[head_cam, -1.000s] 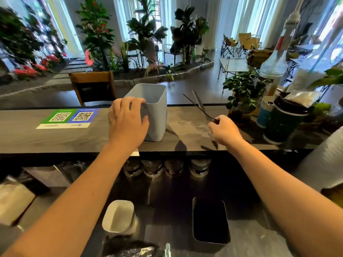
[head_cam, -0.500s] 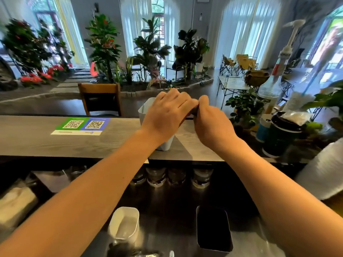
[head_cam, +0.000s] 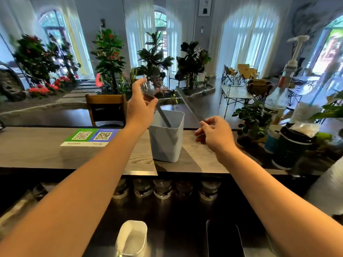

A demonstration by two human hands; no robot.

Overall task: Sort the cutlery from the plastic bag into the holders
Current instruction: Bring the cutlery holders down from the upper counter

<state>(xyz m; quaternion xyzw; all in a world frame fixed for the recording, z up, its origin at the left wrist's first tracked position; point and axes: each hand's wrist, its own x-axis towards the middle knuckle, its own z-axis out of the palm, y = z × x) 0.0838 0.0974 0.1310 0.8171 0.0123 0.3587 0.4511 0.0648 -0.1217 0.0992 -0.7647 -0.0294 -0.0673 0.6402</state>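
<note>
left hand (head_cam: 140, 106) pinching fork (head_cam: 148, 92), handle inside holder (head_cam: 166, 138) at 12 o'clock on bench (head_cam: 37, 151) | right hand (head_cam: 213, 135) pinching knife (head_cam: 191, 111) at 1 o'clock | risk: early release tipping light holder

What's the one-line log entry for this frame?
left hand: holds fork, handle in grey holder | right hand: pinches knife | holder: upright on counter

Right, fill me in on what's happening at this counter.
A person is sorting cutlery. The left hand holds a fork by its head, handle lowered into the grey holder on the wooden counter. The right hand pinches a knife, blade pointing up and away.
</note>
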